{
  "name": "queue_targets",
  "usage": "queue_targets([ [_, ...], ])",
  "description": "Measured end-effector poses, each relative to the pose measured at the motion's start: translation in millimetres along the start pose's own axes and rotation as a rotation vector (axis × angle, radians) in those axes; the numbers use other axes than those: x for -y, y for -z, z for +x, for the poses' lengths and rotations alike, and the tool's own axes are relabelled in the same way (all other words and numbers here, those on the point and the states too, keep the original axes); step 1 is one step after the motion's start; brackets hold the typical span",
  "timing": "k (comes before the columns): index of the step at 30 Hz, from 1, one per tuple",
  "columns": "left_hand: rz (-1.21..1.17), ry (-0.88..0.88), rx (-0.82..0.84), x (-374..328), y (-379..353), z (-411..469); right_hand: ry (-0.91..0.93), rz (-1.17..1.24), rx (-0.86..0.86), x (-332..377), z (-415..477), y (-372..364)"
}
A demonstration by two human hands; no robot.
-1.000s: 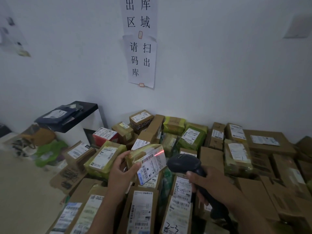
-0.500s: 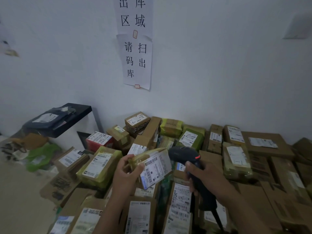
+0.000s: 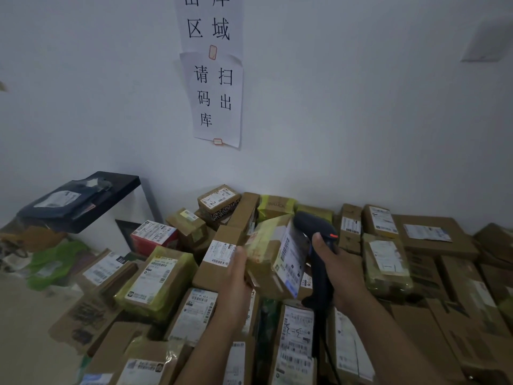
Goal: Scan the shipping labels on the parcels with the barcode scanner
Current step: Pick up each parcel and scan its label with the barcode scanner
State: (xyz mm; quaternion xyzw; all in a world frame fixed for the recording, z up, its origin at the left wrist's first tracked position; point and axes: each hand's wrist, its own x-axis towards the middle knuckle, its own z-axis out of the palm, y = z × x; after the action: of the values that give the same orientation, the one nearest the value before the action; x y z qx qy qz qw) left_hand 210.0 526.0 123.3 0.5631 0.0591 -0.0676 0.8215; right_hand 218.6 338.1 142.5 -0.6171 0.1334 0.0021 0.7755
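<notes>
My left hand grips a small cardboard parcel wrapped in yellow-green tape, lifted above the pile. Its white shipping label faces right, toward the scanner. My right hand grips the handle of the dark barcode scanner, whose head sits just behind the parcel's upper right edge. A small red light shows on the scanner's side. The scanner's cable hangs down between the boxes.
Several labelled cardboard parcels lie piled against the white wall, filling the floor from left to right. A black-topped white stand with a dark bag stands at the left. Paper signs hang on the wall above.
My left hand has lifted the parcel up and to the right and turned its label toward the scanner. The scanner has risen close behind it. The red scan line on the label is gone.
</notes>
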Motion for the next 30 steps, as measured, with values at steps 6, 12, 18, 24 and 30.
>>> queue_targets([
  [6,-0.149,0.35,0.193,-10.1,11.8,10.8,-0.012,-0.007,0.059,1.9,8.6,-0.5],
  [12,0.016,0.329,0.221,-20.5,33.5,44.1,0.012,-0.215,0.103,8.1,22.5,-1.5],
  [18,0.655,0.098,-0.003,-8.2,25.0,106.2,-0.03,-0.359,0.017,0.5,41.8,8.0],
  [24,1.171,-0.029,-0.067,49.4,19.4,150.3,-0.096,-0.368,-0.065,-22.4,60.0,22.8],
  [30,1.415,0.103,0.097,92.7,37.3,175.1,-0.139,-0.41,-0.09,-38.0,75.7,36.0],
])
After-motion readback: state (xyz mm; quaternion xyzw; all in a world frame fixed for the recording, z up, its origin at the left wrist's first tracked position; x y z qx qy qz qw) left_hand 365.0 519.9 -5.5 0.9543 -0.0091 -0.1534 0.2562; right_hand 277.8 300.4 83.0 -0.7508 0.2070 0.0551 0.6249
